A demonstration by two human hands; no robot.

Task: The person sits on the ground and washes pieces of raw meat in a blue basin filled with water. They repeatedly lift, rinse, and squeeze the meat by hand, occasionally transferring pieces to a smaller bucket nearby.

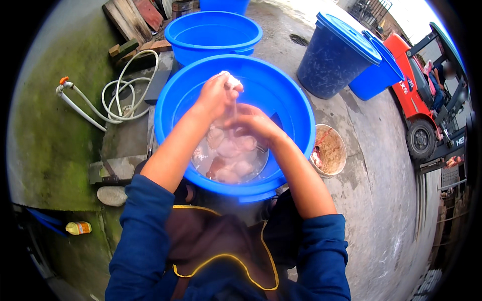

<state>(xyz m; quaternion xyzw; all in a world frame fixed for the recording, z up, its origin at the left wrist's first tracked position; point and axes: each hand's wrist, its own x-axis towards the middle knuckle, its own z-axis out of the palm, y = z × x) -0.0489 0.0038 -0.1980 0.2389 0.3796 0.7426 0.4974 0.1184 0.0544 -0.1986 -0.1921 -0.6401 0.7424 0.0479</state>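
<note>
Gripping the pale wet piece above the water in the blue tub with my left hand, I judge it light, soft and slippery, best cupped round its middle, my right hand curling below, its hold unclear, with more room toward the right rim.

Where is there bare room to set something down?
Widest is the floor between the white bucket and the forklift. A smaller bare patch lies between that bucket and the lidded bin. Crowded: the front tub, with left hand and right hand over pale pieces, and the left side, with hose and wood.
</note>
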